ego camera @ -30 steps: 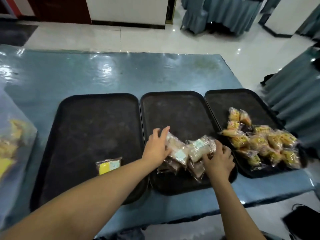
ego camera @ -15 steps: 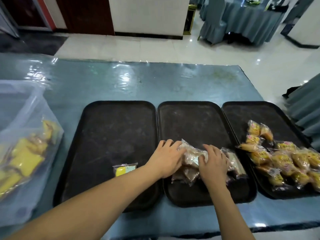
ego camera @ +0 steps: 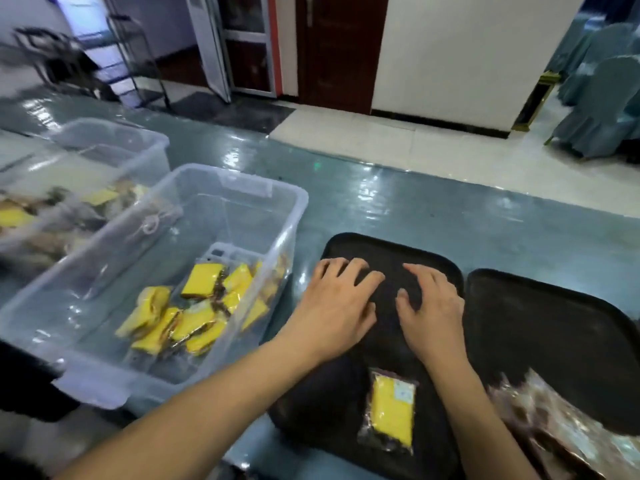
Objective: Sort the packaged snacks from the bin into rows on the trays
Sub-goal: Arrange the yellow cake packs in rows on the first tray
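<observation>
change: both hands off brown snack packets (ego camera: 568,427) | left hand (ego camera: 337,306), right hand (ego camera: 431,318) empty, fingers spread over left tray (ego camera: 391,247) | next: likely yellow packets (ego camera: 194,306) in clear bin (ego camera: 273,202)

A bin (ego camera: 242,216) holding snacks (ego camera: 194,306) sits left of two side-by-side trays (ego camera: 391,244).

A glossy blue-grey surface (ego camera: 433,216) fills the middle. At eleven o'clock stands a metal rack (ego camera: 135,57); at twelve, a dark red door (ego camera: 341,50); at two, blue-covered chairs (ego camera: 602,109).
</observation>
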The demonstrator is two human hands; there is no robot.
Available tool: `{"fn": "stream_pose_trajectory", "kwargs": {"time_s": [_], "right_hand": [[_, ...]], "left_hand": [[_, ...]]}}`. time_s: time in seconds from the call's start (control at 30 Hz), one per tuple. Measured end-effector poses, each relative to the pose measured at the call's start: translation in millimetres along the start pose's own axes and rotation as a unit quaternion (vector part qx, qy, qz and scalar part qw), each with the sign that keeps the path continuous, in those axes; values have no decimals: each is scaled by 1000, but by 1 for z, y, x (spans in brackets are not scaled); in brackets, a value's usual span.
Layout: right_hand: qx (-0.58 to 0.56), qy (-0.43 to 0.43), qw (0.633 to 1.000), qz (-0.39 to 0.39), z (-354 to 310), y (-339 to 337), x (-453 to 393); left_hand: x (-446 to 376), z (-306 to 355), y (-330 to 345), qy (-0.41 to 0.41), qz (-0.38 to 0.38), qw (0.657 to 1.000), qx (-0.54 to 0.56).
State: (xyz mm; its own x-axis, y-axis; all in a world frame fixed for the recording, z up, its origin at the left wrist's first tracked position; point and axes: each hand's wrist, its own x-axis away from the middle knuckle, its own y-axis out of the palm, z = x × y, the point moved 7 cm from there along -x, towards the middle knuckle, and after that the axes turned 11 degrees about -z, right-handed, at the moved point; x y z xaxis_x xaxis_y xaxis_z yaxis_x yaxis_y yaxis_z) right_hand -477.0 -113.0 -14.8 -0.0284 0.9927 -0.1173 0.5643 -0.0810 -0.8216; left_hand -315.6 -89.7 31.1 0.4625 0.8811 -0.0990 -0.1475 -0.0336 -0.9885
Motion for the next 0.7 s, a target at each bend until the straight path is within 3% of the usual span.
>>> {"fn": "stream_pose_trajectory", "kwargs": {"time_s": [0.2, 0.3, 0.43, 0.57, 0.7], "right_hand": [[-20, -75, 997, 12, -124, 51, -38], [-23, -101, 995, 9, -176, 80, -53], [11, -117, 992, -44, -232, 125, -70], [118, -94, 971, -184, -264, 182, -92], [239, -95, 919, -298, -279, 244, -109]], "left_hand": [[44, -122, -45, -37, 0, 999, -28], [59, -190, -44, -54, -37, 997, -35], [78, -285, 2, -79, -204, 974, -59], [103, -371, 52, -103, -377, 912, -123], [117, -394, 94, -25, -459, 865, -201]]}}
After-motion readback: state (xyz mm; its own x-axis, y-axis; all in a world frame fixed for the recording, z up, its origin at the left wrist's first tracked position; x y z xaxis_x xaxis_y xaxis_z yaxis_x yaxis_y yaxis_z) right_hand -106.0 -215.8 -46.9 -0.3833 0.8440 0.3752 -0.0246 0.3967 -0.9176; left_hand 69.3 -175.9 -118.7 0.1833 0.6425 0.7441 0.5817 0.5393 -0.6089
